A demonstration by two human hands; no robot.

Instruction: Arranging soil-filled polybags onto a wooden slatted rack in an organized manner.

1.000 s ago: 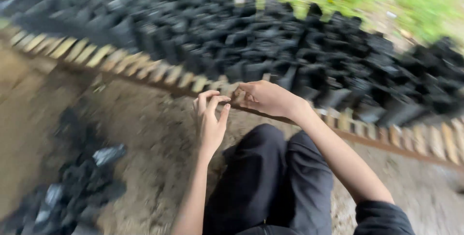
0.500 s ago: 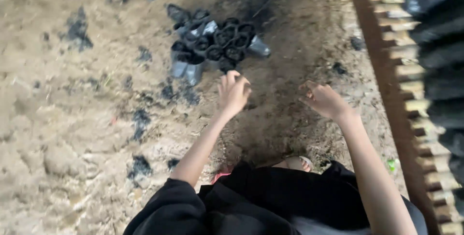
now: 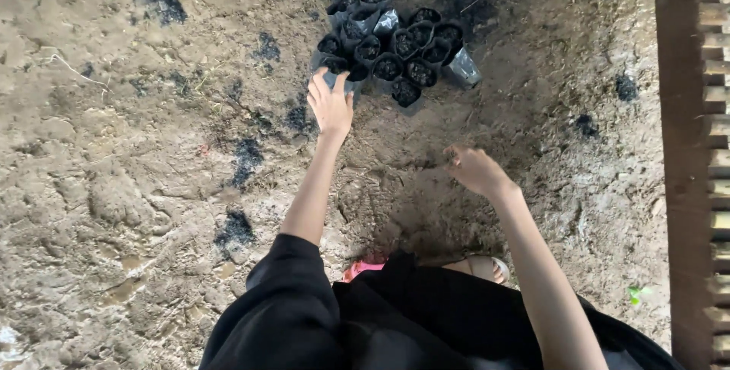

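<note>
Left hand point(image 3: 331, 105) at the seedling bags point(image 3: 395, 54)
Fingers spread, touching the cluster's 7 o'clock edge; right hand point(image 3: 475, 170), loosely curled and empty, hovers over dirt ground point(image 3: 137, 187).

An outdoor plant nursery, worked at ground level. Bare, trampled, damp earth point(image 3: 137, 187) underfoot, smudged with dark potting soil; a cluster of small black grow bags point(image 3: 395, 50) filled with soil and stood upright on the dirt. Along the right edge, a rough bed border of wooden slats point(image 3: 696, 149).
</note>
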